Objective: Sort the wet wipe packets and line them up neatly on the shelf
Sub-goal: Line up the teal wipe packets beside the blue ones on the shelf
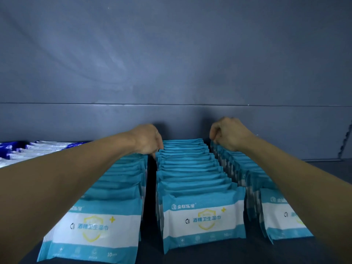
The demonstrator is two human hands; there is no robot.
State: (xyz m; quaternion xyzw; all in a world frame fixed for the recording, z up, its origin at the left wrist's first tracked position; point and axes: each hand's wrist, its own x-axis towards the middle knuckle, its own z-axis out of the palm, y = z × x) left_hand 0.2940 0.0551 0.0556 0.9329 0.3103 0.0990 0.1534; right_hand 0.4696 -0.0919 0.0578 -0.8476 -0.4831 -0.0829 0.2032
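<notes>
Far left, toward the back edge of the shelf point(323, 180), sits a batch of dark blue and white packets point(28, 151), lying at mixed angles, partly cut off by your left forearm. Next, the left row of teal wet wipe packets point(106, 216) stands upright on edge, running from the front edge back toward the grey back panel point(171, 121); your left arm covers much of it. Your left hand point(147, 139) is at the rear end of that row, at the dark gap between it and the middle row. Fingers curl downward with the tips touching packets there; can't tell whether they pinch one or just press.

Middle row point(198, 187) is the tidiest: packets upright, tight together, front packet facing you with white band, yellow shield and Chinese text. It reaches nearly to the back panel.

Right row point(276, 212) stands just beside the middle one, narrow gap between, partly hidden under your right forearm. Your right hand point(231, 135) is over the rear end of this row, fingers bent into a loose fist, thumb side toward the middle row. Fingertips hidden, so grip on a packet can't be confirmed.

Right back corner shows bare dark shelf surface and a notched upright point(345, 141).
</notes>
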